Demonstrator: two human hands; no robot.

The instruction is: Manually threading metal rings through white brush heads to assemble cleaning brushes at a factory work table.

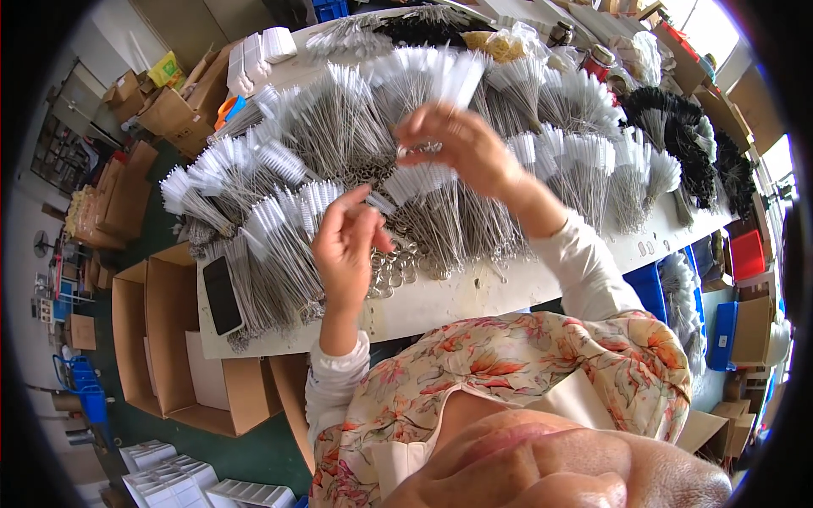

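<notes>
My left hand (345,250) is raised over the near part of the table, fingers apart and partly bent; I make out nothing held in it. Beside its fingertips lies a loose pile of metal rings (398,264). My right hand (464,152) hovers farther off, smeared by motion, with its thumb and fingers spread toward the left. Below and behind both hands stand dense bundles of thin wire brushes with white bristles (339,106). Another bundle of white-bristled brushes (423,190) lies just under my right hand, its wire stems pointing toward me.
A dark phone (222,295) lies at the left corner of the white table (415,315). Open cardboard boxes (199,372) stand below that corner. Black-bristled brushes (677,127) fill the right end. A blue crate (648,288) is beside the table, and white trays (174,478) are on the floor.
</notes>
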